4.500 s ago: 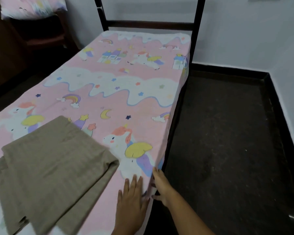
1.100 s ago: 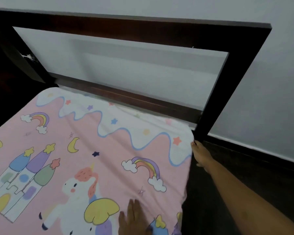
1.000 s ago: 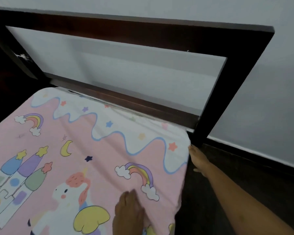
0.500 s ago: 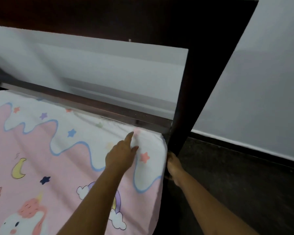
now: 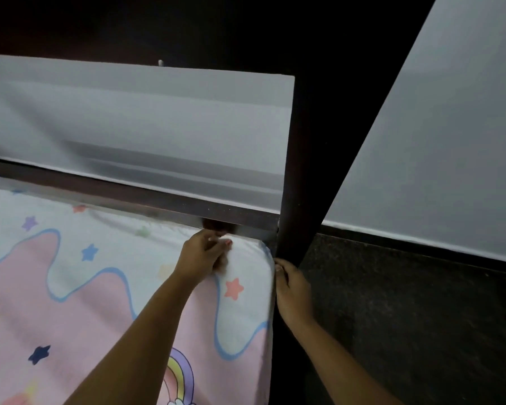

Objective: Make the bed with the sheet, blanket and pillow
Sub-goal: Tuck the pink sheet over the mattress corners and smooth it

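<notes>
Sheet: the sheet (image 5: 100,287) is pink and white, printed with stars, a moon and a rainbow. It lies spread flat over the mattress (image 5: 268,331), and its wavy white border reaches the head end of the bed.
Left hand: my left hand (image 5: 200,257) sits on top of the sheet near the head-end corner. The fingers are curled together, pinching a bit of the white cloth just beside the rail (image 5: 158,197). The fingertips are somewhat blurred.
Right hand: my right hand (image 5: 292,290) is down the side of the mattress at that same corner, just beside the post (image 5: 298,171), with the thumb against the sheet's edge. The fingers are hidden behind the hand, so I cannot tell whether they grip the cloth or only press it.
Hands together: they are close to each other, one above the corner and one at its side.
Bed frame: the wood is dark, and the rail runs along the head end and meets the upright post at the corner.
Wall: the wall (image 5: 435,141) is pale grey and shows behind and through the frame.
Floor: the floor (image 5: 406,317) is dark and speckled, to the right of the bed.
</notes>
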The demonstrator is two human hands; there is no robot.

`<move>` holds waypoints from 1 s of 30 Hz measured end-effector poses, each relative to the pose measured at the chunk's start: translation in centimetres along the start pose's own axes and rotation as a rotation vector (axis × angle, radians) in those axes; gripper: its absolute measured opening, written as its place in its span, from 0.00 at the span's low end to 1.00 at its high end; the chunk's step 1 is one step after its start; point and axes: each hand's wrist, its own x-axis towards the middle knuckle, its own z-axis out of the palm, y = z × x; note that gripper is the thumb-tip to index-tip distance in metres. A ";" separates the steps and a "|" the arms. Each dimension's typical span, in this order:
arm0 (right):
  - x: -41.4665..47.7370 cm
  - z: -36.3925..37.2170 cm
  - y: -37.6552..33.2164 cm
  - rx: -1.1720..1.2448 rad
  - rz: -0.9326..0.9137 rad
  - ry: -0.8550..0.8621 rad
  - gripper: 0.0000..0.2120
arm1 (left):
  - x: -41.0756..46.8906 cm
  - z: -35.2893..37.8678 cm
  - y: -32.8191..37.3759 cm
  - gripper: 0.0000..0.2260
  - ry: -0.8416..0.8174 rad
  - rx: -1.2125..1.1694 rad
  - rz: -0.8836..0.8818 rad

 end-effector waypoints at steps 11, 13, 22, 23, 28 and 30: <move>3.0 2.6 -6.9 -0.454 -0.209 -0.310 0.16 | 0.4 3.4 0.9 0.06 0.264 -0.406 -0.125; 4.1 2.9 -7.5 -0.464 -0.064 -0.338 0.17 | 0.2 3.8 0.9 0.09 0.254 -0.399 -0.082; 5.5 4.7 -7.5 -0.498 0.049 -0.232 0.10 | -2.4 3.0 0.0 0.24 0.024 -0.069 0.213; 5.9 4.9 -7.4 -0.584 0.103 -0.264 0.08 | -2.9 2.9 -0.7 0.23 0.001 0.059 0.268; 7.6 5.4 -8.5 -0.916 0.167 -0.416 0.17 | -6.5 2.0 -3.3 0.20 0.158 0.405 0.366; 7.7 5.6 -8.7 -0.899 0.211 -0.515 0.16 | -7.0 1.3 -4.6 0.22 0.141 0.457 0.331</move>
